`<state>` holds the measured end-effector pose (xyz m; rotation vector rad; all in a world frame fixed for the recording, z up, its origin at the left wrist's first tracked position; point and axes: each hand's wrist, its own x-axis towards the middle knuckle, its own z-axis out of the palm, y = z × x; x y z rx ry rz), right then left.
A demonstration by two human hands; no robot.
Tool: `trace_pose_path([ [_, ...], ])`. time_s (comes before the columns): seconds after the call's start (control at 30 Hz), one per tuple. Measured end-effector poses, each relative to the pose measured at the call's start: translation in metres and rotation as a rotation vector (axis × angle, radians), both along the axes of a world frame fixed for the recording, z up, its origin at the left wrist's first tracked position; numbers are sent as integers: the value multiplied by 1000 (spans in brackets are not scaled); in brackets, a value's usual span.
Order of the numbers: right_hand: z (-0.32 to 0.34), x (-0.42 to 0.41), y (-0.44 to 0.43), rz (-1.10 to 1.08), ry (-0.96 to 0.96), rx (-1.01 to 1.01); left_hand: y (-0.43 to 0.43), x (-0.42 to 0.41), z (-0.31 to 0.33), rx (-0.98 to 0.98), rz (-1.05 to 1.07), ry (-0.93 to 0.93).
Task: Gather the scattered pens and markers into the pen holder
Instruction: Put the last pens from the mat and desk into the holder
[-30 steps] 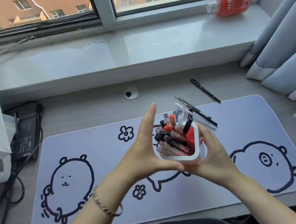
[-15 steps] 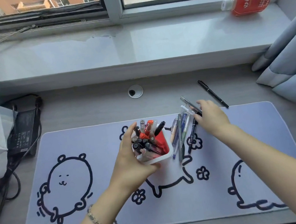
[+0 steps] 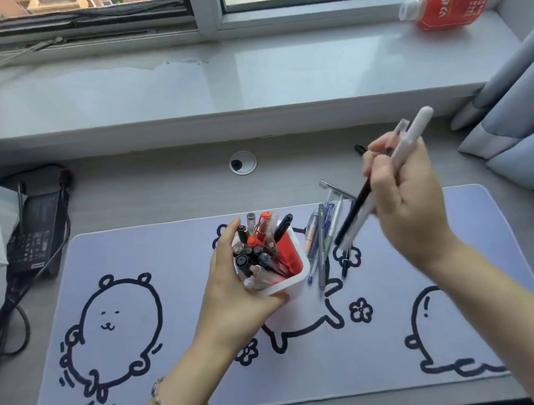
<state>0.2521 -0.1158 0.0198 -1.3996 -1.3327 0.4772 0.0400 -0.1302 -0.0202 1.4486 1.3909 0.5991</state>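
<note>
A white pen holder (image 3: 295, 281) with a red inside stands on the desk mat, crowded with several black and red pens (image 3: 258, 246). My left hand (image 3: 235, 291) grips its left and near side. My right hand (image 3: 405, 201) is raised to the right of the holder, closed on a small bundle: a white pen (image 3: 409, 141) and a black pen (image 3: 354, 216), tips slanting down toward the mat. Several loose pens (image 3: 321, 242) lie on the mat just right of the holder. Another black pen (image 3: 359, 149) peeks out behind my right hand on the desk.
The desk mat (image 3: 152, 257) with cartoon drawings covers the grey desk. A power adapter (image 3: 36, 233) with cables sits at the left. A red bottle (image 3: 449, 5) lies on the windowsill. Curtains (image 3: 520, 116) hang at the right. A round cable hole (image 3: 243, 163) is behind the mat.
My right hand left the holder, reached the loose pens at the right, closed on a white and a black pen and lifted them. My left hand stayed on the holder.
</note>
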Motion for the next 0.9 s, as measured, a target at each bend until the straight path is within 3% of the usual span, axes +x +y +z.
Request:
trace_pose_path([
  [0.07,0,-27,-15,86,82,-39,-3,8,5,-4,-22,-20],
  [0.17,-20,-53,-32,69,-13,-227,-6,17,10,15,-67,-26],
  [0.4,-42,-54,-55,-103,-255,41,-12,15,8,53,-128,20],
  [0.7,-55,-61,-61,-148,-235,118,-14,9,14,66,-93,41],
  [0.9,-53,-67,-56,60,-229,138,-10,2,10,5,-25,50],
])
